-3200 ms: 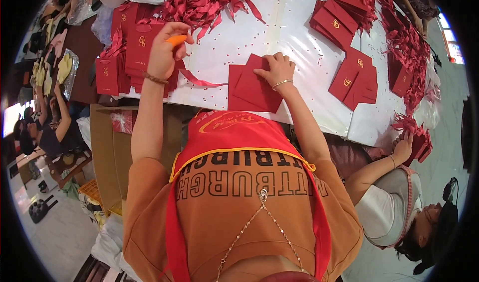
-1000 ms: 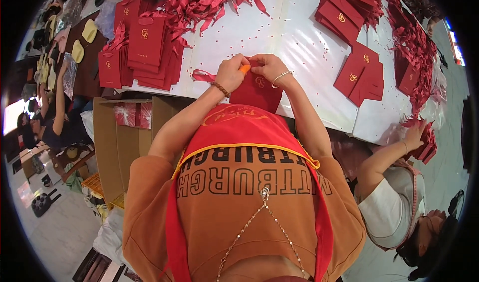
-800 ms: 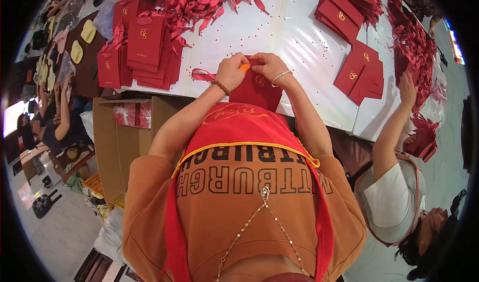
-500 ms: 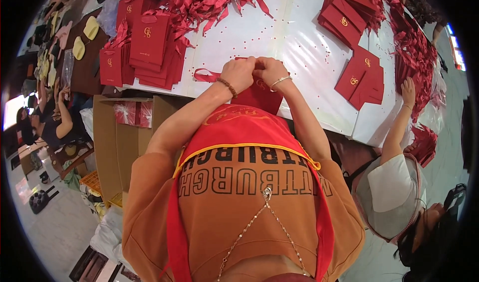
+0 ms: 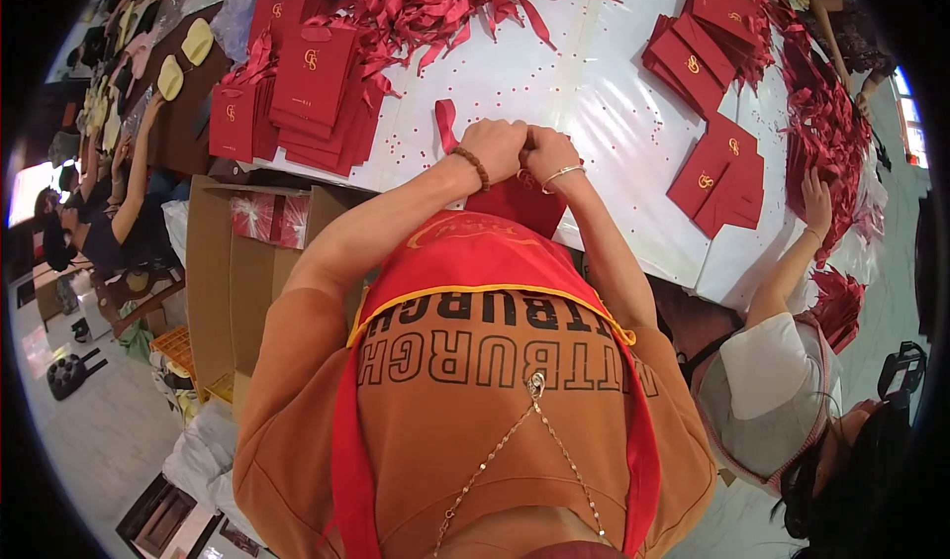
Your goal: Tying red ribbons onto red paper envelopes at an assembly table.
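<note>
Currently | red bag is held at the near edge of the table — top end covered | left hand and right hand are closed on it, exact pinch hidden | red ribbon is seen by left wrist — stacked bags beyond.

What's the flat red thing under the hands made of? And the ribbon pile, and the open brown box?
The flat red thing: probably matte card or thick paper, with a straight, crisp edge. The ribbon pile: looks like satiny cloth, maybe synthetic; it gleams and curls. The brown box: likely dull cardboard, with stiff walls.
</note>
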Demonstrator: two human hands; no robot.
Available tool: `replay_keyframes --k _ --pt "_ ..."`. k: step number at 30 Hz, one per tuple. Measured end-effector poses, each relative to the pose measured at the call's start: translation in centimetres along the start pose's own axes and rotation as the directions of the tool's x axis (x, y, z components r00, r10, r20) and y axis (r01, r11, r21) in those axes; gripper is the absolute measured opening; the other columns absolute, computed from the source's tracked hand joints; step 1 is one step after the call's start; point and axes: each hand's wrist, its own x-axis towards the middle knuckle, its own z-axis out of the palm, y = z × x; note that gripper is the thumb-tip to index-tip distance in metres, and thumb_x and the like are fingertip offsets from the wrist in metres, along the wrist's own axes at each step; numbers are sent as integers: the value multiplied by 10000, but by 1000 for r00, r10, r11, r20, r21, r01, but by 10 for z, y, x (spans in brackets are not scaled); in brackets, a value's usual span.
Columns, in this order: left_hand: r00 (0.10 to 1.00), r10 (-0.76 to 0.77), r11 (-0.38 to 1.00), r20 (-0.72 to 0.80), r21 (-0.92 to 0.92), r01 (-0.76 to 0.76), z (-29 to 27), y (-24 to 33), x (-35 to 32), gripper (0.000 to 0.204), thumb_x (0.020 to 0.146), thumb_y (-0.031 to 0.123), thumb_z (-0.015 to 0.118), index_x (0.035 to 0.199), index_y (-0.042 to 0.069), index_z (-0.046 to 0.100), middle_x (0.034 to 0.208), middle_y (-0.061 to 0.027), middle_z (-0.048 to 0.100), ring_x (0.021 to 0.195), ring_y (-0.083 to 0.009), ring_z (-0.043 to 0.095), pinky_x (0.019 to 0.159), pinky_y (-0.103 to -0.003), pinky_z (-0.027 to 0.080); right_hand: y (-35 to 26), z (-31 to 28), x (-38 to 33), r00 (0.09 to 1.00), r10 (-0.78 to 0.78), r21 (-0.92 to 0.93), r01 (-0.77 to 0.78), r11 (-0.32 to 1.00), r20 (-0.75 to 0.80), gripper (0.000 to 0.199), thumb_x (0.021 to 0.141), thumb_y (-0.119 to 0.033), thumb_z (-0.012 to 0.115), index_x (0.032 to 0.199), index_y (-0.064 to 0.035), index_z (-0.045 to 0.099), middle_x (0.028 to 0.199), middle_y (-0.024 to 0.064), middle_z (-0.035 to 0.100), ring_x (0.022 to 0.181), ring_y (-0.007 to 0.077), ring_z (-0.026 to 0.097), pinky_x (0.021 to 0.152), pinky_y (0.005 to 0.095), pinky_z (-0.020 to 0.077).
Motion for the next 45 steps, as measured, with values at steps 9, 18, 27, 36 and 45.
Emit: replay_keyframes --k 9,18,27,36,45 --pt "970 -131 933 -204 -357 51 31 -24 -5 70 698 65 514 736 11 537 680 -204 585 600 -354 573 552 -413 451 0 2 -3 1000 3 12 -3 1000 -16 251 715 -181 587 958 -134 623 876 115 632 850 297 588 730 395 460" --pt "969 -128 947 -209 -318 56 27 -16 -17 109 762 71 513 854 18 537 757 -178 601 692 -352 584 605 -412 460 11 1 -1 999 -50 150 52 987 -17 273 708 -164 615 975 -105 614 920 136 621 876 292 585 760 373 455" --pt "972 -140 890 -190 -454 39 23 -22 -22 133 768 67 530 888 25 570 776 -173 615 710 -308 608 619 -366 475 -2 -6 -11 999 -48 23 49 999 -22 309 701 -187 627 999 -107 608 925 105 629 846 276 597 743 360 459" --pt "950 -298 838 -91 -501 215 7 -3 -16 206 709 31 497 911 53 462 697 -190 592 677 -363 583 597 -461 438 -6 -1 -15 993 -45 -39 41 998 -112 289 685 -188 626 973 -157 628 810 122 634 737 287 601 686 385 463" --pt "959 -197 875 -205 -478 78 21 -2 -20 287 733 61 513 1000 90 411 729 -186 596 672 -377 579 594 -478 434 -1 6 -17 958 -180 45 195 980 -224 234 689 -177 617 917 -125 621 742 107 631 685 304 592 648 385 464"
